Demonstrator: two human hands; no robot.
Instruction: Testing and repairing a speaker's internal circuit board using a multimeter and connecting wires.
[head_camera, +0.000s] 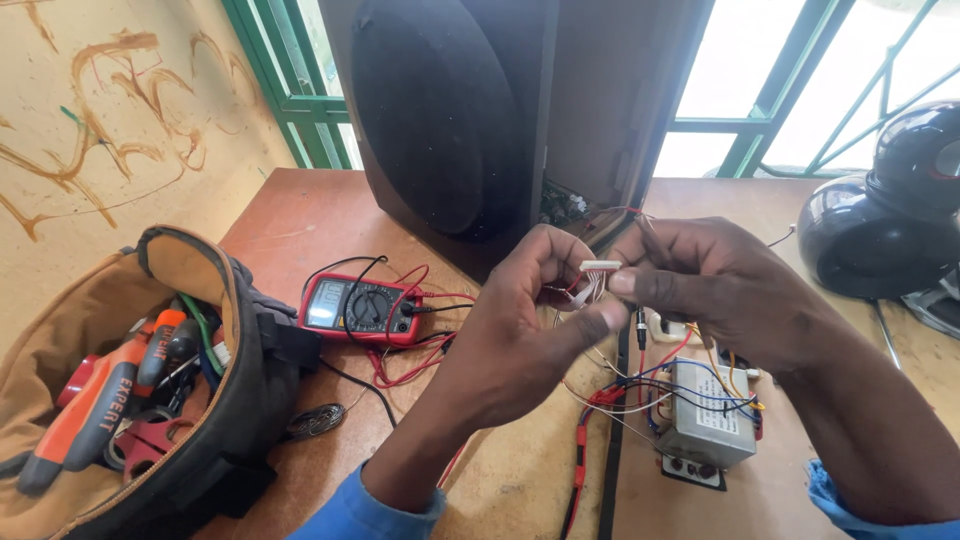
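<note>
Two hands raised over a wooden table (300, 215), left hand (515, 325) and right hand (705, 280) both pinching a small white wire connector (600, 266) between fingertips, in front of a dark speaker cabinet (450, 110), red multimeter (360, 308) left, grey transformer (708, 415) below, open tool bag (200, 400) far left.

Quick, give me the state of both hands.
Left hand: closed, pinching the white wire connector.
Right hand: closed, fingertips pinching the same connector.

The multimeter (362, 308) lies between the tool bag (150, 390) on the left and the transformer (708, 415), speaker cabinet (470, 120) behind.
</note>
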